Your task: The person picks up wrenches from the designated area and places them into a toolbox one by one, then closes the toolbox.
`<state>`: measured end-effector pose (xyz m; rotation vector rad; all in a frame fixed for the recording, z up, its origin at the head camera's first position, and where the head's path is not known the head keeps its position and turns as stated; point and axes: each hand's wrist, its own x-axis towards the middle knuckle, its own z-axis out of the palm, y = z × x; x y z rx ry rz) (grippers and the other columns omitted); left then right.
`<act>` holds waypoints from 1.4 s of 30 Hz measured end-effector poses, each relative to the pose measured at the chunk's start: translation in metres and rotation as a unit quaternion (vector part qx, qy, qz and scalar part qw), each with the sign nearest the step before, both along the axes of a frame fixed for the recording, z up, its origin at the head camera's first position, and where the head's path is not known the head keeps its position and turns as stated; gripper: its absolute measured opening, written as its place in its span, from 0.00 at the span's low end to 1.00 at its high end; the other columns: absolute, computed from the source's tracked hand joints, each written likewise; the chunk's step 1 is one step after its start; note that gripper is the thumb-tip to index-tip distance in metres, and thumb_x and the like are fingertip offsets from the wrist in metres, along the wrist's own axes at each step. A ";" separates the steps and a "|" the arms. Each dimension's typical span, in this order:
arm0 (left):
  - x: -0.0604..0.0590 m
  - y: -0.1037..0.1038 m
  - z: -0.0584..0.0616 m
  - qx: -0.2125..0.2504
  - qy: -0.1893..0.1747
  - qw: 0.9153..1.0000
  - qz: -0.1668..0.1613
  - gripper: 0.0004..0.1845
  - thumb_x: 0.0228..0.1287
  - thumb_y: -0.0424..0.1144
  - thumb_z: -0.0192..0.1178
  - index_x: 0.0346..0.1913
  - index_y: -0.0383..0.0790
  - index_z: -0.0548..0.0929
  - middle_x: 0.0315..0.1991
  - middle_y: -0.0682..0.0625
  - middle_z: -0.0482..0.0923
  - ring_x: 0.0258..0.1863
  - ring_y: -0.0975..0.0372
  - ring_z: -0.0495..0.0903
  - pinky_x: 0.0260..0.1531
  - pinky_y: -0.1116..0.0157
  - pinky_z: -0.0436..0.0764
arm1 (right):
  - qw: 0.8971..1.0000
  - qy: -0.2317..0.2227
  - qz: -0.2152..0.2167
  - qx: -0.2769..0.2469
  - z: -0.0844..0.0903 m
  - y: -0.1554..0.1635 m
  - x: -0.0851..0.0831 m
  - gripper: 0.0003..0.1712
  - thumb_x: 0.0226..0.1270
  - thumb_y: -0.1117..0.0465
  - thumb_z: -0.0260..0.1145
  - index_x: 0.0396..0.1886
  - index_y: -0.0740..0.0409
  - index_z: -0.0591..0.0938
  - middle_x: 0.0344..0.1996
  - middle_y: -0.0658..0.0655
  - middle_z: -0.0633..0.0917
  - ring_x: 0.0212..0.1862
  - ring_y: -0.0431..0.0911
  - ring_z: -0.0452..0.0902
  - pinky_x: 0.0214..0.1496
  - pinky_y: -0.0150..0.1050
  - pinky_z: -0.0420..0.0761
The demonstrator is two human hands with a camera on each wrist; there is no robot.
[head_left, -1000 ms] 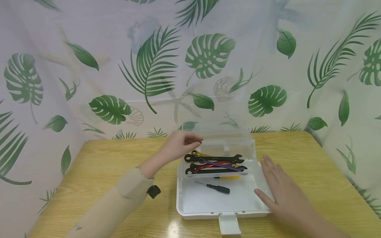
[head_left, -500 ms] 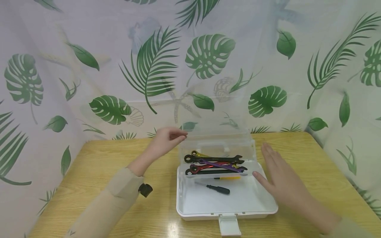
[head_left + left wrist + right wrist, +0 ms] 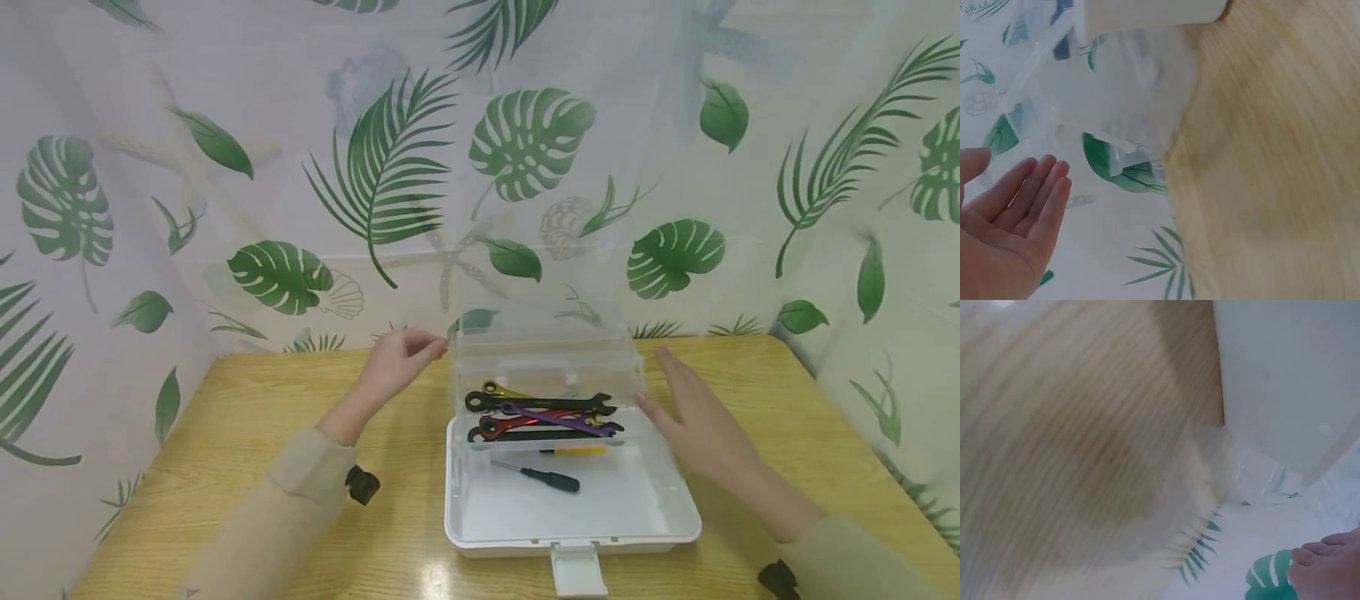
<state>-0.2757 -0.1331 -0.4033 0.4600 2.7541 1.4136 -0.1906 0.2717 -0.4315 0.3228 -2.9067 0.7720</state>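
Observation:
A white toolbox (image 3: pixel 495 543) with a clear lid (image 3: pixel 540 321) raised at the back stands on the table. Its clear tray (image 3: pixel 542 444) holds several wrenches (image 3: pixel 551 406) in black, red, purple and gold. In the white base below lie a black-handled screwdriver (image 3: pixel 552 480) and a yellow-handled tool (image 3: pixel 577 450), the latter partly hidden by the tray. My left hand (image 3: pixel 397 367) is just left of the lid; the left wrist view shows its fingers (image 3: pixel 1038 194) relaxed and holding nothing. On the other side, my right hand (image 3: pixel 708 421) has its fingers extended, its thumb close to the tray's right end.
The toolbox's white latch (image 3: pixel 577 570) hangs down at the front, toward the table's near side. Wooden tabletop (image 3: pixel 277 417) surrounds the box. A leaf-patterned curtain (image 3: pixel 300 183) rises behind the table and along both sides.
My left hand has drawn back leftward from above the tray to beside the lid. My right hand has shifted up and back along the toolbox's right side. The tools have stayed put.

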 end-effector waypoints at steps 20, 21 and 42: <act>0.000 0.023 -0.043 0.121 -0.143 0.978 0.088 0.32 0.89 0.46 0.38 0.63 0.15 0.77 0.58 0.22 0.82 0.59 0.35 0.85 0.63 0.48 0.85 | 0.967 -0.163 0.011 -0.196 -0.016 0.001 -0.035 0.46 0.89 0.40 0.25 0.83 0.75 0.51 0.81 0.80 0.51 0.82 0.78 0.44 0.82 0.76 0.46; 0.000 0.024 -0.044 0.122 -0.146 0.978 0.086 0.32 0.89 0.46 0.37 0.62 0.15 0.77 0.58 0.22 0.82 0.59 0.35 0.85 0.64 0.48 0.85 | 0.962 -0.172 0.016 -0.210 -0.016 0.000 -0.037 0.46 0.88 0.39 0.23 0.83 0.74 0.50 0.81 0.80 0.51 0.82 0.78 0.44 0.82 0.75 0.47; 0.000 0.035 -0.035 0.120 -0.201 0.969 0.083 0.41 0.83 0.61 0.45 0.63 0.18 0.79 0.58 0.26 0.84 0.57 0.41 0.88 0.62 0.49 0.86 | 0.876 -0.282 0.015 -0.392 -0.018 -0.009 -0.045 0.52 0.82 0.29 0.23 0.87 0.63 0.36 0.84 0.76 0.42 0.84 0.75 0.38 0.84 0.71 0.47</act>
